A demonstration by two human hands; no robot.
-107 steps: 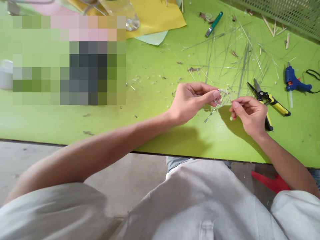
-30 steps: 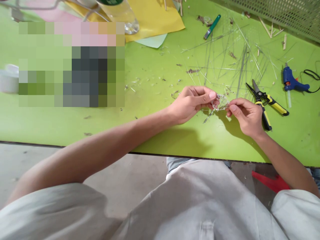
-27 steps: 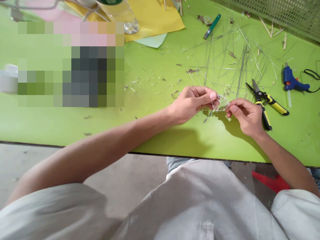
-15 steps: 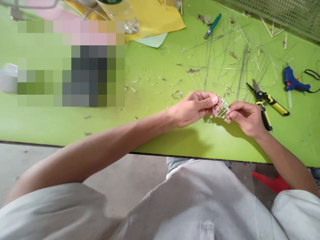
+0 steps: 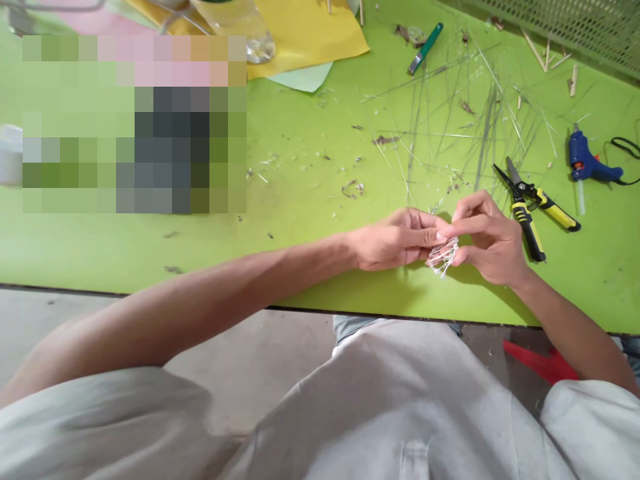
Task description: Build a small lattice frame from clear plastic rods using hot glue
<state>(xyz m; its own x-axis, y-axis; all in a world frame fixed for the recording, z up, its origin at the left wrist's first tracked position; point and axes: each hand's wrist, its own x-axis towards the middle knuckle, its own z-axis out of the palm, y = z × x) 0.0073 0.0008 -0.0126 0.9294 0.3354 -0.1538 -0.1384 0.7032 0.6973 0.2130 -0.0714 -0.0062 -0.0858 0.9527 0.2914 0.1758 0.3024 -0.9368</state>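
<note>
A small cage-like frame of thin whitish wires (image 5: 442, 256) is between my hands, just above the green table near its front edge. My left hand (image 5: 400, 239) pinches its upper left side between thumb and fingers. On the other side, my right hand (image 5: 489, 239) has its thumb at the frame's right edge, with the index finger reaching over to the left thumb tip. The fingers cover part of the frame. Yellow-and-black snips (image 5: 531, 200) lie just to the right of my right hand.
Loose thin wires (image 5: 487, 133) and scraps are scattered over the green table (image 5: 300, 173). A blue glue gun (image 5: 583, 157) lies at the right, a green-handled cutter (image 5: 426, 48) at the back. Yellow paper (image 5: 320, 30) and a perforated green basket (image 5: 575, 30) stand farther back. A blurred patch hides the left.
Both hands have shifted slightly toward me with the wire frame, which has turned and tilted. My right fingers have moved up over its top, closer to the left thumb.
</note>
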